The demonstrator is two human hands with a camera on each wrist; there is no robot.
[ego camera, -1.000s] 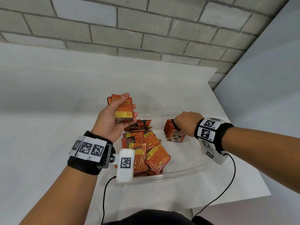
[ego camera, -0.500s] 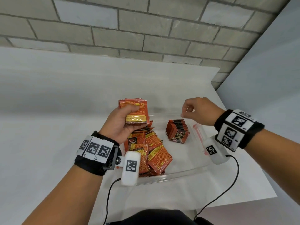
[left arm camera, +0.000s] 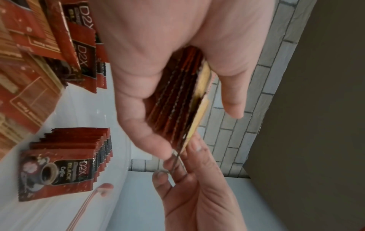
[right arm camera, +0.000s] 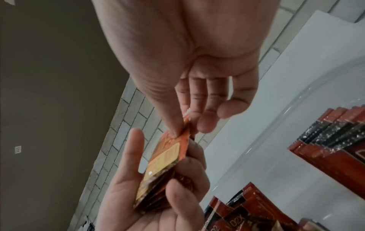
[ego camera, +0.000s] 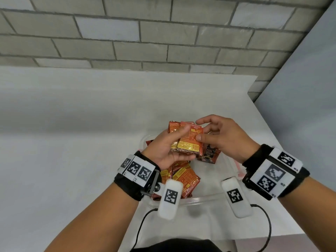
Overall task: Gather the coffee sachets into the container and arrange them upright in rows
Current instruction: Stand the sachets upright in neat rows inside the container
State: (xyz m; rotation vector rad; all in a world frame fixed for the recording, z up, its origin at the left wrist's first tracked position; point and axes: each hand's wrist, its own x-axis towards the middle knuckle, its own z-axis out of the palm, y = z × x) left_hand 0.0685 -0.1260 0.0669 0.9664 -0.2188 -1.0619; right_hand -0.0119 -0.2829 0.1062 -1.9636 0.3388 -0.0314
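Note:
My left hand (ego camera: 169, 148) grips a stack of orange coffee sachets (ego camera: 189, 140) above the clear plastic container (ego camera: 205, 199). My right hand (ego camera: 218, 135) pinches the top sachet (right arm camera: 173, 150) of that stack between thumb and fingers. The stack's edges (left arm camera: 177, 101) show in the left wrist view. A short row of sachets (left arm camera: 65, 157) stands upright in the container, partly hidden in the head view by my right hand. A loose heap of sachets (ego camera: 183, 177) lies at the container's left side.
The container sits on a white table (ego camera: 72, 142) near its right edge (ego camera: 283, 142). A grey brick wall (ego camera: 145, 33) runs behind the table. Cables (ego camera: 267, 224) hang from both wrist cameras over the table's front.
My right hand left the upright row and came over to the stack, taking hold of its top sachet. My left hand carried the stack right and slightly lower.

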